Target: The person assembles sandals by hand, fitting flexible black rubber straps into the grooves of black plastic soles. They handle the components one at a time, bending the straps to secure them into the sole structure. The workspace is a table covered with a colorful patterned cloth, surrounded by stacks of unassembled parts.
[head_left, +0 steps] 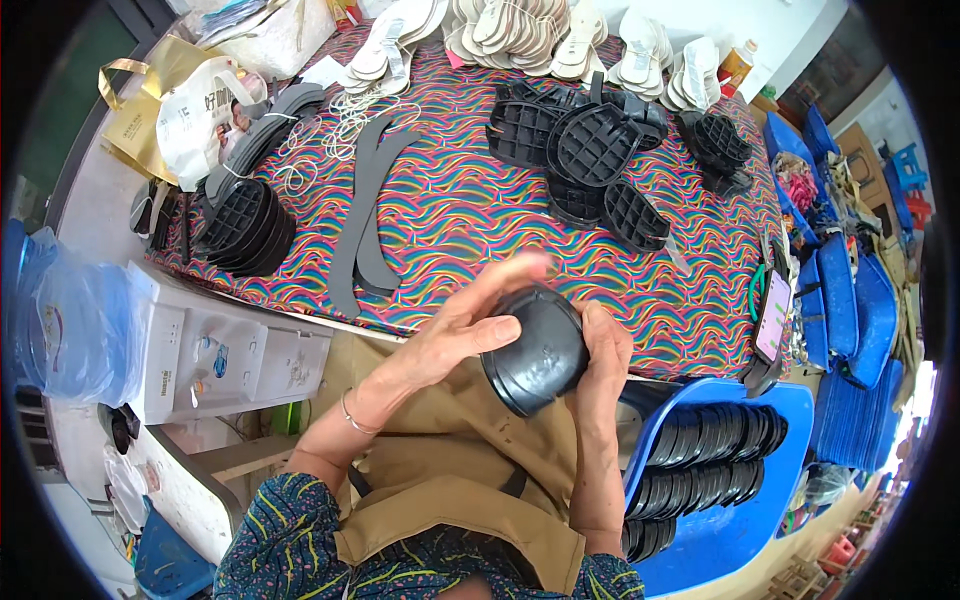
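A glossy black shoe heel piece [537, 352] with a rounded shape is held between my two hands over my lap, near the table's front edge. My left hand [468, 322] grips its left side, thumb on the smooth face and fingers reaching past the far edge. Round its right side is my right hand [604, 350], with the thumb near the top edge and the other fingers mostly hidden. Just beyond my hands, a pile of black heel pieces [592, 145] with gridded faces lies on the patterned tablecloth [470, 225].
Two grey curved strips [372, 225] lie left of centre. Stacked heel pieces [248, 230] stand at the table's left, by tangled elastic bands [362, 118]. Bundled insoles [505, 35] line the back. A blue bin [720, 540] with rows of black pieces is at my right; a phone [772, 318] lies at the edge.
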`<control>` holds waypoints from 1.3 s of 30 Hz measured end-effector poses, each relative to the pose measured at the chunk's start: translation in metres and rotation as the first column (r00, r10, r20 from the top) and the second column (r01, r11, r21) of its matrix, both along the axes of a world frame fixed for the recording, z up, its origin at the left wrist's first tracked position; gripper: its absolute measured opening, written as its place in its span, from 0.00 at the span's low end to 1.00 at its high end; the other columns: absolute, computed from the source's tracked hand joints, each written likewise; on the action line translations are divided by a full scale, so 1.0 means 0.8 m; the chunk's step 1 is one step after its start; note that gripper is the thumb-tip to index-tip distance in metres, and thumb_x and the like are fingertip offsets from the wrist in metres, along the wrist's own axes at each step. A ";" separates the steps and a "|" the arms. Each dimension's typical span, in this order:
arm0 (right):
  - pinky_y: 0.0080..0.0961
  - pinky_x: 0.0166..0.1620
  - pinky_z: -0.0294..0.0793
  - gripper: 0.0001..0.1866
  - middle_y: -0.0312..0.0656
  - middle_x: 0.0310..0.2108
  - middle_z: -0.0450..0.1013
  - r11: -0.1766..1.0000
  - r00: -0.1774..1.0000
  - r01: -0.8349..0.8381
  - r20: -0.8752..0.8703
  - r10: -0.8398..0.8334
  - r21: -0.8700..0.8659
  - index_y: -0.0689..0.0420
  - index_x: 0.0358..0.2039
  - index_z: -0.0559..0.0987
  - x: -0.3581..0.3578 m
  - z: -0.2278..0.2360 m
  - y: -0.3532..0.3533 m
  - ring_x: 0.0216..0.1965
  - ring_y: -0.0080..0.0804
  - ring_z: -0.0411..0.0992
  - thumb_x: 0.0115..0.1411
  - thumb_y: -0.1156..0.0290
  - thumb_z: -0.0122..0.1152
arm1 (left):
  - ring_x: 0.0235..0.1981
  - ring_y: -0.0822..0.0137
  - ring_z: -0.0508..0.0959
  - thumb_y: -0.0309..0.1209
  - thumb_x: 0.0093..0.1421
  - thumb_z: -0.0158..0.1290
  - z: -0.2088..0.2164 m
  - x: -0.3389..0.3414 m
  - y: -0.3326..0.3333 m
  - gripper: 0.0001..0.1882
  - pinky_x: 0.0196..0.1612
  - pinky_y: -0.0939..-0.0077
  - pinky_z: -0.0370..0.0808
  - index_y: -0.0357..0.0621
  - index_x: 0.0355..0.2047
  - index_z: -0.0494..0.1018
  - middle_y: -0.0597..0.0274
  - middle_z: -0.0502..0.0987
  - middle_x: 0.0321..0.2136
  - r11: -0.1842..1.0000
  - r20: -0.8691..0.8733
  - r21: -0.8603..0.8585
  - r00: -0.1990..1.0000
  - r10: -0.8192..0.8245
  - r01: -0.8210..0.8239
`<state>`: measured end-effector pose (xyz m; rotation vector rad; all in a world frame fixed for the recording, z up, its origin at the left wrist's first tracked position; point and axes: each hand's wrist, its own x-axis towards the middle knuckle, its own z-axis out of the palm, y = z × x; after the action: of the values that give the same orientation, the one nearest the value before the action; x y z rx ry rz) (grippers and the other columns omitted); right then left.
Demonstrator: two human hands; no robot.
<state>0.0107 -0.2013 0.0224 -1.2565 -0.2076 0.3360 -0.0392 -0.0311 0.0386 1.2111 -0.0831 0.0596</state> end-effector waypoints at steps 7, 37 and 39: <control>0.20 0.46 0.71 0.20 0.38 0.41 0.77 0.979 0.989 -0.080 -0.105 0.101 0.188 0.66 0.48 0.78 -0.015 0.008 0.029 0.40 0.21 0.74 0.68 0.61 0.52 | 0.56 0.59 0.73 0.39 0.62 0.54 -0.004 -0.010 -0.010 0.29 0.59 0.66 0.69 0.36 0.59 0.63 0.47 0.72 0.53 0.844 0.043 -0.534 0.999 -0.030 0.048; 0.25 0.55 0.69 0.20 0.44 0.48 0.76 0.945 0.998 0.010 -0.068 0.013 0.328 0.70 0.49 0.76 0.009 -0.019 0.065 0.49 0.26 0.73 0.71 0.63 0.49 | 0.54 0.44 0.73 0.46 0.67 0.44 -0.006 0.036 0.007 0.30 0.58 0.49 0.71 0.40 0.62 0.61 0.41 0.73 0.51 0.681 -0.035 -0.726 0.994 0.099 -0.093; 0.28 0.59 0.67 0.22 0.47 0.54 0.72 0.987 0.995 -0.089 -0.038 0.095 0.132 0.70 0.54 0.73 0.017 -0.022 0.060 0.55 0.31 0.70 0.71 0.63 0.48 | 0.53 0.44 0.74 0.50 0.69 0.41 -0.011 0.039 0.016 0.29 0.56 0.48 0.72 0.42 0.60 0.63 0.41 0.73 0.49 0.661 -0.004 -0.745 0.992 0.129 -0.089</control>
<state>0.0241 -0.1532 0.0050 -1.1115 -0.2464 0.4231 -0.0076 -0.0182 0.0301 0.3744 -0.0204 0.2100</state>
